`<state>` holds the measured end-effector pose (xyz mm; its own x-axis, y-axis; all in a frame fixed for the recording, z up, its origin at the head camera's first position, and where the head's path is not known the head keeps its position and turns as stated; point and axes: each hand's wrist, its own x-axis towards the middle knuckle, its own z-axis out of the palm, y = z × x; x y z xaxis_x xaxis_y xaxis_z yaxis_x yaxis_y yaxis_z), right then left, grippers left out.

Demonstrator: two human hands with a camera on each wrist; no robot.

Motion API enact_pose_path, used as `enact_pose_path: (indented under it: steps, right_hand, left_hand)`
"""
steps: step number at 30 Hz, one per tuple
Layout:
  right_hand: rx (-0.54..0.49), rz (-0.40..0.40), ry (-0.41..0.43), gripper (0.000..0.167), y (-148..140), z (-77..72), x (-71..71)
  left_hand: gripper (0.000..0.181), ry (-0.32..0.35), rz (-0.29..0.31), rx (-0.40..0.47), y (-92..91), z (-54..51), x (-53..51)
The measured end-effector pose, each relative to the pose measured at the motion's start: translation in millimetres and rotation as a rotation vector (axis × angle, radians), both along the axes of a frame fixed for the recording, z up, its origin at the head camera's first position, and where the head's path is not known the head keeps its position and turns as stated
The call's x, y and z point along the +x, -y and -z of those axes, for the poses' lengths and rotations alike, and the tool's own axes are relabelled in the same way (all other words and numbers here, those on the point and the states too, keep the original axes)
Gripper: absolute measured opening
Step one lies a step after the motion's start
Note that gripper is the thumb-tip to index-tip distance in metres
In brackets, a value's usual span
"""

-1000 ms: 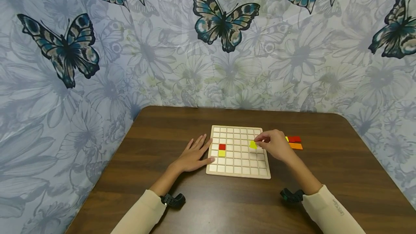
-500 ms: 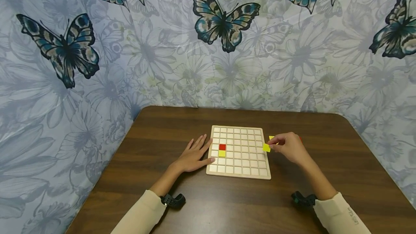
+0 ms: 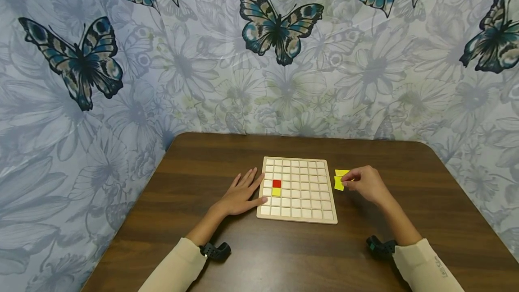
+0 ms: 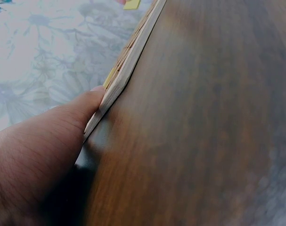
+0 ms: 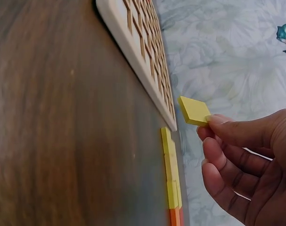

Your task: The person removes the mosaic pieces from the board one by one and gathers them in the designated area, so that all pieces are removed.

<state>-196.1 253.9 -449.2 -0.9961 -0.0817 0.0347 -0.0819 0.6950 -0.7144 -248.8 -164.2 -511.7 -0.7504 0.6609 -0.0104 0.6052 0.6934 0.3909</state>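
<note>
A pale wooden grid board (image 3: 298, 221) lies on the table with a red tile (image 3: 277, 184) and a yellow tile (image 3: 276, 192) in neighbouring cells near its left side. My left hand (image 3: 242, 196) rests with spread fingers at the board's left edge; in the left wrist view its thumb (image 4: 93, 100) touches the rim. Right of the board, my right hand (image 3: 368, 184) pinches a square yellow tile (image 5: 194, 111) between thumb and fingers, raised above the tabletop. Below it in the right wrist view runs a row of yellow tiles (image 5: 170, 165), with orange (image 5: 175, 216) and red ones at its near end.
The brown wooden table (image 3: 308, 256) has rounded far corners. Behind it hangs a floral cloth (image 3: 227, 84) printed with butterflies. Dark bands (image 3: 216, 251) sit on both wrists. In the head view my right hand hides the orange and red tiles.
My right hand has moved right, from over the board's right columns to beside the board, with the yellow tile still pinched. The left hand has stayed in place.
</note>
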Motion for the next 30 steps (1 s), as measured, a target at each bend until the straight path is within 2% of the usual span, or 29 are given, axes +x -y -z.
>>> enact_pose_path:
  steps: [5, 15, 30]
  right_hand:
    - [0.030, 0.012, 0.021, 0.007, -5.5, 3.8, -2.1]
    - [0.052, 0.012, 0.054, 0.007, -7.6, 11.3, -3.2]
    - [0.012, 0.042, 0.065, 0.005, -5.6, 21.2, -6.1]
  left_hand:
    - [0.085, -0.002, -0.003, -0.023, -0.3, -5.0, 1.0]
    - [0.086, 0.002, -0.010, -0.034, -0.1, -1.8, 1.9]
    - [0.085, 0.007, -0.005, -0.026, -0.1, -3.6, 1.1]
